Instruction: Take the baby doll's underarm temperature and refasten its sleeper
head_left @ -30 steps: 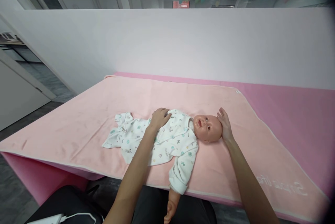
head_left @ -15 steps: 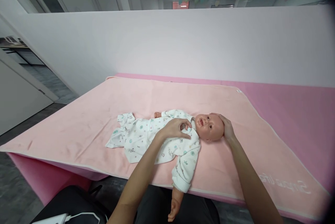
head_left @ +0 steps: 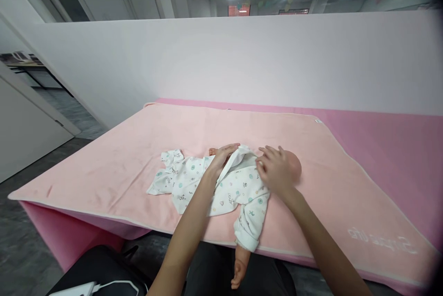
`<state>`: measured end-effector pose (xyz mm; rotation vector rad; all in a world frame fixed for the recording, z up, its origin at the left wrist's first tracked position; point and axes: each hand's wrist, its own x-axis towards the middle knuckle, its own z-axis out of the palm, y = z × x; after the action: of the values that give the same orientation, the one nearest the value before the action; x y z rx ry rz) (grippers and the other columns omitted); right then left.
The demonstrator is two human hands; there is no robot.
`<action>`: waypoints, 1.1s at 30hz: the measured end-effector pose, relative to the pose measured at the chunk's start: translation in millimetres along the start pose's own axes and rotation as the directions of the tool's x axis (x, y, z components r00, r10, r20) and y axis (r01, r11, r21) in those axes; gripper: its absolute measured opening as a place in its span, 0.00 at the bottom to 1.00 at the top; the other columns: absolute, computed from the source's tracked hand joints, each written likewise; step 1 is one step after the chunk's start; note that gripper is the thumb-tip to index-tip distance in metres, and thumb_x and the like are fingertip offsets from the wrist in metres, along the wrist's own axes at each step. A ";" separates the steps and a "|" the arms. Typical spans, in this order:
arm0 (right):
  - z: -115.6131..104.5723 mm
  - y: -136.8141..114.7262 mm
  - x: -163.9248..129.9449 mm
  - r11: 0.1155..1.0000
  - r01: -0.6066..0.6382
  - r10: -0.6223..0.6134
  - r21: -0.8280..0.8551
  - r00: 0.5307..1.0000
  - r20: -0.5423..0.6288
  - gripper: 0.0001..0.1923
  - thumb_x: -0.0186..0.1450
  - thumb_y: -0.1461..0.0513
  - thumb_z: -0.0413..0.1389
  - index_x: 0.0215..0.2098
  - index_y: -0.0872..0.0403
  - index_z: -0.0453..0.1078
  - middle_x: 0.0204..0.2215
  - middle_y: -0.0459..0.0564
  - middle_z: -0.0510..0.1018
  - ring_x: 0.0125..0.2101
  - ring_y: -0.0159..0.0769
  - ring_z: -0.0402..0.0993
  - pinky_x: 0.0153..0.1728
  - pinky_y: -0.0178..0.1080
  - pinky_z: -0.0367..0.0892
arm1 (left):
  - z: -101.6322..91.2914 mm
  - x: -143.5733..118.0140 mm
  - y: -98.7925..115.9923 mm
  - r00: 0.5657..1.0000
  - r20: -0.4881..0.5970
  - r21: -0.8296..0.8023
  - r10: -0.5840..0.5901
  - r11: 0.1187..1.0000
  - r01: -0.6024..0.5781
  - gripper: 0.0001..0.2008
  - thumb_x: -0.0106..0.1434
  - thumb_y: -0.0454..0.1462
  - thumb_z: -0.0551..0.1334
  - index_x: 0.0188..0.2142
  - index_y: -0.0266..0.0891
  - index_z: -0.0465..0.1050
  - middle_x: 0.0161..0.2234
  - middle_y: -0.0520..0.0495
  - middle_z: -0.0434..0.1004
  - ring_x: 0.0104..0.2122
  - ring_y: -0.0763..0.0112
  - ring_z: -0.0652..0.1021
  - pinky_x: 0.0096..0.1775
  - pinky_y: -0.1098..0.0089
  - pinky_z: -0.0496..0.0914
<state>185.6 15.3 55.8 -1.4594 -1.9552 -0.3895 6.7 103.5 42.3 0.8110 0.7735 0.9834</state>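
A baby doll (head_left: pixel 294 167) lies on its back with its head to the right, dressed in a white patterned baby garment (head_left: pixel 190 176). My left hand (head_left: pixel 223 157) is at the doll's chest, its fingers closed on the garment's front flap, which is raised and folded back. Over the doll's face and neck is my right hand (head_left: pixel 277 169), fingers apart and holding nothing; it hides most of the face. The doll's near arm (head_left: pixel 240 266) sticks out of its sleeve past the table's front edge. The far hand (head_left: pixel 212 151) shows beyond my left hand.
A peach blanket (head_left: pixel 114 157) covers much of the pink table (head_left: pixel 398 157), which stands against a white half wall (head_left: pixel 242 61) with glass above. At lower left is a black bag or seat (head_left: pixel 100 268) bearing a white device with a cable (head_left: pixel 74 289).
My right hand has left the top of the doll's head and moved left over its face and neck. My left hand has lifted the garment's front flap and shifted slightly left.
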 end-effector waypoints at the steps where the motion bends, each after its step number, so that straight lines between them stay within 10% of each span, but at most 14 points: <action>1: 5.0 -10.6 6.3 0.995 0.064 -0.058 -0.074 0.995 0.080 0.11 0.62 0.64 0.48 0.30 0.53 0.72 0.51 0.53 0.71 0.54 0.45 0.61 0.58 0.57 0.45 | -0.6 0.0 0.2 1.000 0.005 -0.014 0.000 1.000 0.000 0.16 0.48 0.36 0.69 0.38 0.34 0.75 0.30 0.46 0.77 0.27 0.75 0.75 0.31 0.76 0.69; 6: 31.9 -25.6 29.0 0.930 0.101 -0.029 -0.354 0.979 0.202 0.11 0.61 0.67 0.47 0.36 0.58 0.71 0.59 0.63 0.60 0.60 0.54 0.48 0.55 0.66 0.38 | -2.7 -0.3 0.7 1.000 0.022 -0.054 0.021 0.998 -0.020 0.15 0.50 0.35 0.68 0.39 0.34 0.74 0.30 0.46 0.78 0.27 0.75 0.76 0.32 0.75 0.70; 12: 39.6 -23.0 31.9 0.910 0.087 -0.007 -0.406 0.981 0.195 0.14 0.62 0.69 0.44 0.40 0.58 0.70 0.55 0.63 0.64 0.56 0.53 0.55 0.54 0.66 0.41 | -1.9 -0.3 0.6 0.998 0.043 -0.064 0.046 0.997 -0.043 0.15 0.50 0.35 0.68 0.39 0.34 0.74 0.31 0.46 0.78 0.28 0.75 0.76 0.34 0.75 0.70; 18: 32.9 -31.5 31.3 0.948 0.021 0.058 -0.316 0.970 0.235 0.16 0.61 0.72 0.42 0.33 0.57 0.71 0.33 0.59 0.75 0.43 0.48 0.65 0.56 0.62 0.38 | -2.4 -1.0 1.6 0.998 0.010 -0.036 0.063 0.997 -0.063 0.18 0.47 0.37 0.69 0.39 0.35 0.74 0.28 0.48 0.76 0.25 0.76 0.74 0.30 0.75 0.68; 23: -7.6 -35.3 0.9 0.976 -0.207 0.210 -0.066 0.977 0.027 0.15 0.67 0.64 0.42 0.33 0.55 0.70 0.29 0.54 0.75 0.37 0.44 0.68 0.51 0.54 0.54 | -2.3 1.4 3.3 0.982 -0.116 0.035 0.150 0.989 -0.147 0.23 0.45 0.39 0.69 0.41 0.35 0.74 0.22 0.52 0.72 0.22 0.79 0.70 0.26 0.76 0.64; 27: -60.8 -35.9 -17.3 0.823 -0.430 0.536 0.373 0.805 -0.255 0.12 0.65 0.55 0.49 0.36 0.53 0.71 0.33 0.51 0.76 0.34 0.39 0.72 0.39 0.41 0.66 | -0.4 2.7 -0.3 0.951 -0.179 0.170 0.254 0.960 -0.224 0.24 0.48 0.41 0.66 0.44 0.35 0.72 0.17 0.57 0.64 0.17 0.82 0.63 0.22 0.78 0.57; 30: -85.4 -34.4 -14.3 0.633 -0.377 0.676 0.677 0.695 -0.245 0.13 0.62 0.54 0.54 0.37 0.54 0.71 0.29 0.48 0.77 0.30 0.35 0.74 0.36 0.40 0.70 | 6.6 -3.5 -5.7 0.969 0.070 0.381 0.235 0.892 -0.244 0.21 0.53 0.44 0.62 0.45 0.36 0.73 0.17 0.55 0.67 0.17 0.81 0.64 0.22 0.77 0.56; 33: -91.2 -31.8 -7.5 0.525 -0.340 0.732 0.780 0.648 -0.210 0.14 0.59 0.53 0.57 0.35 0.56 0.72 0.24 0.47 0.77 0.26 0.34 0.75 0.33 0.41 0.72 | 16.4 -14.6 -9.3 0.929 0.314 0.686 0.196 0.630 -0.364 0.16 0.54 0.45 0.62 0.39 0.39 0.77 0.19 0.52 0.72 0.21 0.77 0.68 0.26 0.75 0.58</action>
<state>186.9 -54.6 122.8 -1.2007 -0.8978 0.2330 19.2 83.3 44.9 1.7752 0.8789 0.8206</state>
